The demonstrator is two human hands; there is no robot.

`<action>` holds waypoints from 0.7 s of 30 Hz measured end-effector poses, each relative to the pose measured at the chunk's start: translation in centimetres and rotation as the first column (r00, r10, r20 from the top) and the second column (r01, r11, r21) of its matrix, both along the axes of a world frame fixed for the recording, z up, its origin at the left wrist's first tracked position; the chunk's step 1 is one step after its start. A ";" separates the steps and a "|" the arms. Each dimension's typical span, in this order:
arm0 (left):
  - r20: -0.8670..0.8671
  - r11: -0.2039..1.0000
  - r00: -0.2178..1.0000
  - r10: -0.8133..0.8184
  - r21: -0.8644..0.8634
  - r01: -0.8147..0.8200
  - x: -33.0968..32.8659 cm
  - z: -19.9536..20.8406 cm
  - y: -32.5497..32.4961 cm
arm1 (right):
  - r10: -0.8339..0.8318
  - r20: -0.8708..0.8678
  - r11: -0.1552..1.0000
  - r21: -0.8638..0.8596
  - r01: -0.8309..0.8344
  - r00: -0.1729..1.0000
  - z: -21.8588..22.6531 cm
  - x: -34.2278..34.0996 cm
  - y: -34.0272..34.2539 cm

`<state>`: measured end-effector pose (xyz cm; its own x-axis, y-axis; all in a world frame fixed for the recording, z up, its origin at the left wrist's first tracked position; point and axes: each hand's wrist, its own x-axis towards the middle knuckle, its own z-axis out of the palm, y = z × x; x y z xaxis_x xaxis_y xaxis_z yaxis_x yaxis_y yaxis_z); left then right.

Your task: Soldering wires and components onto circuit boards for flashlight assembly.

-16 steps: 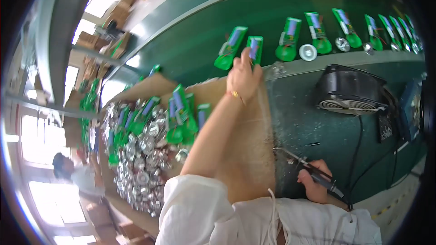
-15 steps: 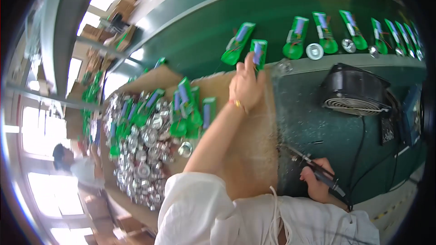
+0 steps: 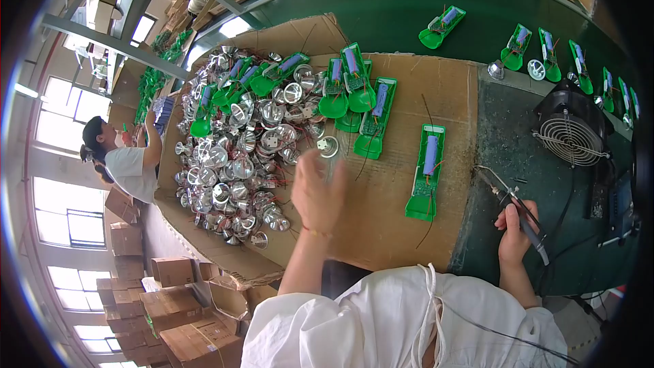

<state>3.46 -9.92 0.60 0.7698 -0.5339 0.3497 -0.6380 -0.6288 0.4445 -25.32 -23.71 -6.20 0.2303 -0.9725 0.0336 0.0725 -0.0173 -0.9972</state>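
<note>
My left hand (image 3: pixel 317 194), smeared by motion, is over the cardboard beside the heap of shiny reflector cups (image 3: pixel 235 163). Nearest its fingertips lies one reflector cup (image 3: pixel 328 146); whether they touch it I cannot tell. At the right, my right hand (image 3: pixel 516 235) grips a soldering iron (image 3: pixel 535 237), its thin tip pointing up and left. Between the hands a green plastic housing (image 3: pixel 420 206) lies on the cardboard, with a blue cylindrical cell (image 3: pixel 430 155), a circuit board and loose wires in it. More green housings (image 3: pixel 368 144) with cells lie by the heap.
Several green housings (image 3: pixel 516 48) and reflector cups stand along the far green bench (image 3: pixel 381 13). A black fan (image 3: pixel 569 133) sits at the right. The heap lies on a cardboard sheet (image 3: pixel 381 225). At the far left a person (image 3: pixel 129 163) works; cardboard boxes (image 3: pixel 177 310) stand below.
My left hand has come back from the far bench toward the reflector heap. A green housing now lies on the cardboard before me. My right hand still holds the soldering iron; the view has shifted.
</note>
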 end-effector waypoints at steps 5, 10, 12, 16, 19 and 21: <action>0.111 0.966 0.988 0.106 0.225 -0.129 3.3 -2.1 -0.3 | 0.006 0.007 1.000 -0.020 -0.006 1.000 0.4 0.3 0.5; 0.109 0.899 0.945 -0.307 0.359 0.251 -1.0 -1.9 2.8 | -0.004 0.012 1.000 -0.023 0.005 1.000 0.2 -0.1 0.8; 0.020 0.930 0.965 -0.263 0.270 0.248 -2.0 -1.1 3.8 | -0.003 0.019 0.999 -0.036 0.004 1.000 0.6 0.0 0.8; -0.016 0.947 0.985 -0.174 0.272 0.172 -1.1 -0.2 2.1 | 0.020 0.002 0.999 -0.036 -0.020 1.000 0.7 0.4 0.6; 0.023 0.887 0.951 -0.308 0.369 0.278 -1.3 -1.6 1.1 | 0.031 -0.013 0.998 -0.056 -0.032 0.999 1.1 0.5 1.0; -0.045 0.871 0.934 -0.353 0.349 0.346 -1.7 -2.7 0.9 | 0.043 -0.001 0.998 -0.051 -0.043 0.999 1.3 0.3 1.3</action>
